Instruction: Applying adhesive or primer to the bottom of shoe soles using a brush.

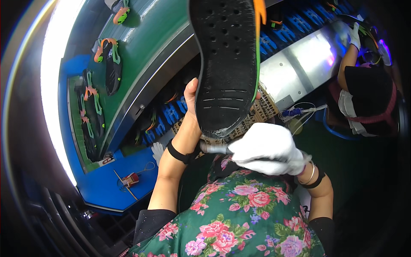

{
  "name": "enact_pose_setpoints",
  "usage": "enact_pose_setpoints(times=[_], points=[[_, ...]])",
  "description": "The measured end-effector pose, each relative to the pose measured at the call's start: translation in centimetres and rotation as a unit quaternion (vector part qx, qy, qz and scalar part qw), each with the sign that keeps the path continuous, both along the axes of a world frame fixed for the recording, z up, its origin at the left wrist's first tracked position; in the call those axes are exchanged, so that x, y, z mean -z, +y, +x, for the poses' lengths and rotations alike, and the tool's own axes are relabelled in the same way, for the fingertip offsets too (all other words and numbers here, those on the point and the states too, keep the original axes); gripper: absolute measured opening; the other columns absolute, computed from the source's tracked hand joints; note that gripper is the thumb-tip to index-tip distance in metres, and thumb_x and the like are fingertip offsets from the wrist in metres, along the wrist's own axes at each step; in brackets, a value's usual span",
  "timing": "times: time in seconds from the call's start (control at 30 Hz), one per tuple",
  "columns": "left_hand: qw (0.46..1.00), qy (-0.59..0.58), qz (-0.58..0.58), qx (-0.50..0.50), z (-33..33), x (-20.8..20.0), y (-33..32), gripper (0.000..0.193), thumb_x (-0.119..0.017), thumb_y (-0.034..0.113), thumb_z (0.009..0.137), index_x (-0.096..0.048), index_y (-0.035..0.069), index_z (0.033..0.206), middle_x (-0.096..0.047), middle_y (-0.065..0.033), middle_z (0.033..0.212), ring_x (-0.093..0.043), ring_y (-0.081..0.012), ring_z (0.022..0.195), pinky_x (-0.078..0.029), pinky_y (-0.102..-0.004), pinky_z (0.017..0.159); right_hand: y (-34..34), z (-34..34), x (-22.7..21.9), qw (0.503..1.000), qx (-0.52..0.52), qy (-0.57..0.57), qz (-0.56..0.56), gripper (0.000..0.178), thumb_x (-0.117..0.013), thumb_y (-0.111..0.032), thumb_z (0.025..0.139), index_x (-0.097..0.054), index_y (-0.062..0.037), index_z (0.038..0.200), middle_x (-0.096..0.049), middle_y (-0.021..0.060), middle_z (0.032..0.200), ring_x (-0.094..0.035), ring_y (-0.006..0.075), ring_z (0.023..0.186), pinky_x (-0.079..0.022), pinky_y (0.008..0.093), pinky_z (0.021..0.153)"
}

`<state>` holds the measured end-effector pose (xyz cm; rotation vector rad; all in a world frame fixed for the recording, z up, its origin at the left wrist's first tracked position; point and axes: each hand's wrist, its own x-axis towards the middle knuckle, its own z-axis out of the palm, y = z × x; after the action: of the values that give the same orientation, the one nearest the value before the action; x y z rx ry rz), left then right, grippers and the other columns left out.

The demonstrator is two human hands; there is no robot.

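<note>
Upright before me is a black sandal bottom with round holes, short slits and an orange and green strap along its right edge. My bare left hand is closed round its left side, with the thumb showing; most of the other fingers are hidden behind it. Just below the sandal bottom's lower end is my right hand, in a white glove and smeared by motion. From its closed fingers a blurred grey tool like a brush sticks out to the left.
At left, a green conveyor belt carries more black soles with orange and green straps. A blue table holds a small red object. Blue racks and a metal plate lie ahead. Another person works at right.
</note>
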<state>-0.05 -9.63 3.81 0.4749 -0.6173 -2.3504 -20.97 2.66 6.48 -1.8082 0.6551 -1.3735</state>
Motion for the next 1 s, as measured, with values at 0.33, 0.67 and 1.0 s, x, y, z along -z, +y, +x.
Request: enact_pose_setpoints(times=[0.33, 0.67, 1.0], points=[[0.993, 0.032, 0.115, 0.005, 2.6, 1.3, -1.5, 0.068, -0.069, 0.028, 0.090, -0.057, -0.005, 0.149, -0.067, -0.0256, 0.141, -0.069, -0.0374, 0.127, -0.050, -0.0496, 0.117, 0.0, 0.5, 0.5, 0.992, 0.034, 0.086, -0.089, 0.030, -0.082, -0.003, 0.082, -0.081, -0.0084, 0.112, -0.080, 0.0117, 0.109, -0.076, 0.0269, 0.088, -0.062, 0.0387, 0.079], [0.984, 0.048, 0.142, 0.096, 2.3, -0.5, -2.1, 0.058, -0.068, 0.024, 0.091, -0.062, -0.008, 0.139, -0.074, -0.0239, 0.125, -0.078, -0.0334, 0.104, -0.062, -0.0438, 0.098, -0.4, -0.6, 0.9, 0.986, 0.034, 0.125, -0.110, 0.034, -0.082, -0.008, 0.084, -0.080, -0.0104, 0.118, -0.079, 0.0112, 0.114, -0.076, 0.0275, 0.090, -0.062, 0.0391, 0.079], [0.982, 0.113, 0.129, 0.083, 2.4, 0.6, -2.1, 0.064, -0.068, 0.039, 0.090, -0.066, -0.004, 0.138, -0.073, -0.0254, 0.130, -0.074, -0.0384, 0.112, -0.057, -0.0509, 0.107, -1.0, -0.2, 0.5, 0.999, 0.017, 0.034, -0.025, 0.023, -0.088, -0.005, 0.079, -0.082, -0.0067, 0.101, -0.080, 0.0107, 0.100, -0.075, 0.0272, 0.084, -0.060, 0.0366, 0.076]])
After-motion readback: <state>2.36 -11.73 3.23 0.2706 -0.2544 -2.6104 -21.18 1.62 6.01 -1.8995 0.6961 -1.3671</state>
